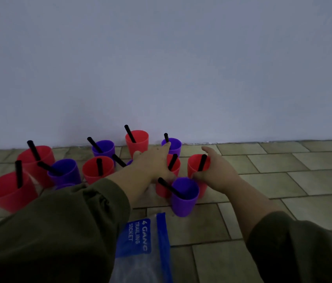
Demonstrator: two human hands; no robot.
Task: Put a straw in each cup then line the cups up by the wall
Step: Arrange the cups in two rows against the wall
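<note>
**A:** How will these cups (65, 176) handle?

**B:** Light, I'd judge. They look like thin, stiff plastic with smooth sides, and a tall straw (99, 166) leaning inside makes each easy to tip. Take one round its side just under the rim. That is how the right hand (214, 172) grips the rightmost red cup (193, 165), with thumb and fingers curled round it.

**A:** And the left hand (153, 164)?

**B:** It is stretched out flat, the forefinger reaching to the far purple cup (174, 147) by the wall (181, 68). It holds nothing that I can see.

**A:** How many are there?

**B:** Six red and five purple, one purple mostly hidden behind the left hand. There are eleven black straws, one in each cup.

**A:** Where do they stand?

**B:** In a loose cluster on the floor (283, 180). A few far ones are near the wall, but none are in a line yet. A plastic bag (140, 242) lies nearer.
</note>
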